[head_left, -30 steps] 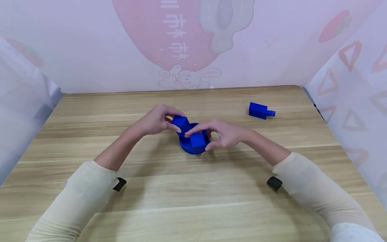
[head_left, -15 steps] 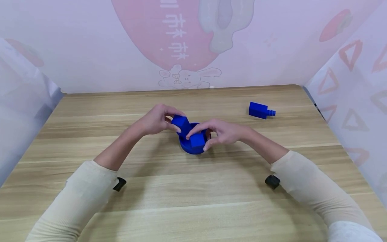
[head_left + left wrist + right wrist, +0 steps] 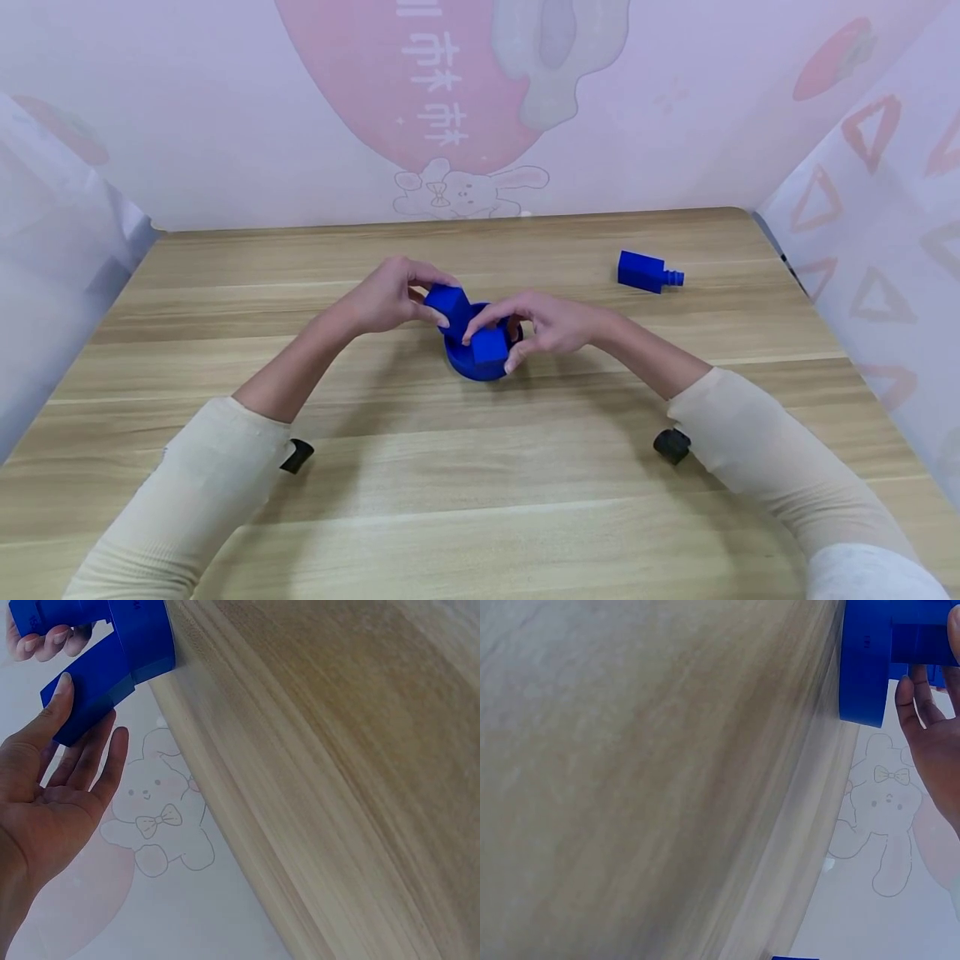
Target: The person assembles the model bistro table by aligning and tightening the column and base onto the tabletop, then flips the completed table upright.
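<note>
A round blue base (image 3: pixel 463 367) with a raised rim rests on the table. My left hand (image 3: pixel 390 298) pinches a blue rectangular block (image 3: pixel 447 305) between thumb and fingers. That block leans outward, its lower end at the base's rim in the left wrist view, where the block (image 3: pixel 94 697) slants away from the base (image 3: pixel 146 641). On the right, my right hand (image 3: pixel 558 323) holds a second blue block (image 3: pixel 490 347), thumb on the near side and fingers across the far side. It stands upright in the base; its lower end is hidden.
A third blue block (image 3: pixel 641 272) with a ridged, narrower end lies on its side at the back right of the wooden table (image 3: pixel 480 500). A printed white panel (image 3: pixel 300 196) stands along the table's back edge.
The right hand has closed in slightly, its thumb coming left against the upright block. The left hand and its tilted block have hardly moved.
</note>
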`<state>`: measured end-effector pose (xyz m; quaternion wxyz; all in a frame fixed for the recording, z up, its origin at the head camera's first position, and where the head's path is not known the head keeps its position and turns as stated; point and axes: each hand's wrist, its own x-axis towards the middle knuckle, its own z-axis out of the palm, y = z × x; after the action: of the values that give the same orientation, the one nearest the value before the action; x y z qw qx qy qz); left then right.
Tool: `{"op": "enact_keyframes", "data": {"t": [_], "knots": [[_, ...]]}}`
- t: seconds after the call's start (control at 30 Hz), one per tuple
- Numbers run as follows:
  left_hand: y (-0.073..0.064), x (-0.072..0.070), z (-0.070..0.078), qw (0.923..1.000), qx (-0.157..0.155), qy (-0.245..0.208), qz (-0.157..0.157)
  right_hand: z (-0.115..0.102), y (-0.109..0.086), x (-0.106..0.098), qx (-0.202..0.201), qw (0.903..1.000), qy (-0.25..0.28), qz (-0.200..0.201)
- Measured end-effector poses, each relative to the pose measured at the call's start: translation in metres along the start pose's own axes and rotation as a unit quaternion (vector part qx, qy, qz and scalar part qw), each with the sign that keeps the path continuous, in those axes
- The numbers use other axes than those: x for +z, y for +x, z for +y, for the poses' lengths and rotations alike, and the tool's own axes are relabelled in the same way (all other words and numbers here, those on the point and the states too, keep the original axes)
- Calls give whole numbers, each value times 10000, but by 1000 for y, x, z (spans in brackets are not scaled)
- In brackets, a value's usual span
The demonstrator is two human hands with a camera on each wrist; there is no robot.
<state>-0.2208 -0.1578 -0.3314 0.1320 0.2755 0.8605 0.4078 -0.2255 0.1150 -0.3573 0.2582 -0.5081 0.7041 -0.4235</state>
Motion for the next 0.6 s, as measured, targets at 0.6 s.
{"op": "enact_keyframes", "data": {"t": [0.6], "knots": [[0,1,0,10000,1,6,16,0,0,0,83,10000,15,-1]]}}
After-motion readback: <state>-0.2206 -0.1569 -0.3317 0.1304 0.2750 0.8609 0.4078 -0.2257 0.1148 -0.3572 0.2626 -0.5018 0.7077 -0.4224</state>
